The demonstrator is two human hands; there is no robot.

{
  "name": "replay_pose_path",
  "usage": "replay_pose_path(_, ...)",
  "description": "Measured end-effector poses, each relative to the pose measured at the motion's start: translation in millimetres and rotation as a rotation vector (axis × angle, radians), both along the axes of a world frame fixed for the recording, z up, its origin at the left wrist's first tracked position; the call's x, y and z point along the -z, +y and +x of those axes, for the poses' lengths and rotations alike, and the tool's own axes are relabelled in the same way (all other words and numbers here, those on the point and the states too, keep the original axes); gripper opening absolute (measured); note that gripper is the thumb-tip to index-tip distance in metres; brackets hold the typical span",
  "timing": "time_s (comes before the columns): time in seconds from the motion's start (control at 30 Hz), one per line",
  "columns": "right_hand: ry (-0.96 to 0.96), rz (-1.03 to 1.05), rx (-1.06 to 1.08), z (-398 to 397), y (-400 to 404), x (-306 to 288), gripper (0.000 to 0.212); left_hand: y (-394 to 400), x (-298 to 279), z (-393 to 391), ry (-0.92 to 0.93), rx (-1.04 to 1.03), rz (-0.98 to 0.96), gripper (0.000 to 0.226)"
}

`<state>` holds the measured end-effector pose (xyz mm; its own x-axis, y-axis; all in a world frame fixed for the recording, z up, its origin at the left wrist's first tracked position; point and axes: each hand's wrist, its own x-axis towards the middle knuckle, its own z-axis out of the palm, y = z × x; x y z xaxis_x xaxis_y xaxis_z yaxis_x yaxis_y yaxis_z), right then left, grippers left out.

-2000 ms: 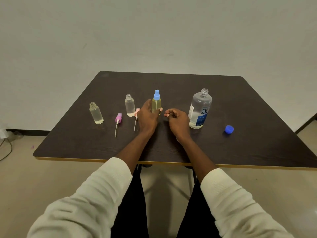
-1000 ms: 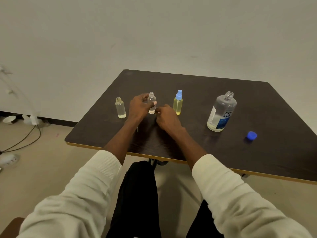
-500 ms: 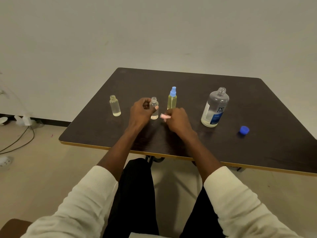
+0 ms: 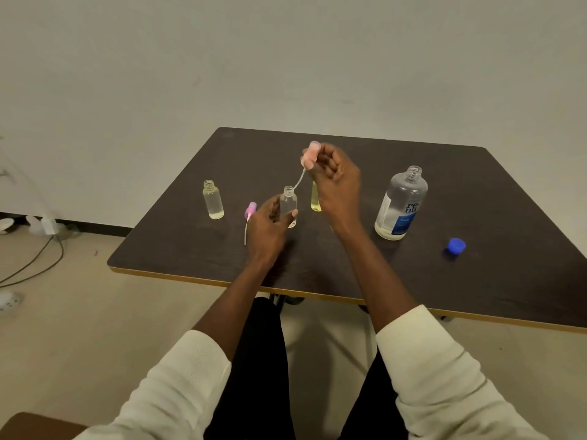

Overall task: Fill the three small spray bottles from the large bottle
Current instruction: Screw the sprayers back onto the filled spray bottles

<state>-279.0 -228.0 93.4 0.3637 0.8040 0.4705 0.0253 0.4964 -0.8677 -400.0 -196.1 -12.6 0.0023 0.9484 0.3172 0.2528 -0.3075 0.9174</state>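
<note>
capping step: left hand (image 4: 270,222) grips middle bottle (image 4: 288,204); right hand (image 4: 333,173) pinches pink sprayer (image 4: 309,155); next, thread its tube into the neck.

Three small clear spray bottles upright on tabletop (image 4: 349,258): left bottle (image 4: 213,200) open, uncapped; middle bottle (image 4: 288,205) open, gripped by left hand (image 4: 270,225); yellowish bottle (image 4: 315,201) mostly hidden behind right hand (image 4: 333,176). Pink sprayer top (image 4: 309,155) pinched in right hand, its tube angling toward middle bottle's mouth. Purple sprayer top (image 4: 249,211) lying flat. Large bottle (image 4: 401,204) upright, uncapped, right side; blue cap (image 4: 456,245) near it.
</note>
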Motion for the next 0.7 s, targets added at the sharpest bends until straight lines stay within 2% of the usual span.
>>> replay_pose_path(0.33, -0.095, 0.002, -0.065, -4, 14, 4, 0.019, 0, -1, -1, 0.015, -0.011, -0.039, 0.034)
replay_pose_path(0.47, -0.216, -0.103, -0.065, -5, 16, 15, 0.021, -1, -2, -1, 0.008, -0.006, -0.025, 0.030)
replay_pose_path(0.57, -0.278, -0.204, -0.091, -7, 18, 26, 0.020, -1, -1, -1, 0.033, -0.031, 0.008, 0.015)
replay_pose_path(0.7, -0.328, -0.268, -0.090, -5, 18, 33, 0.019, 0, 3, -1, 0.070, -0.056, 0.028, 0.014)
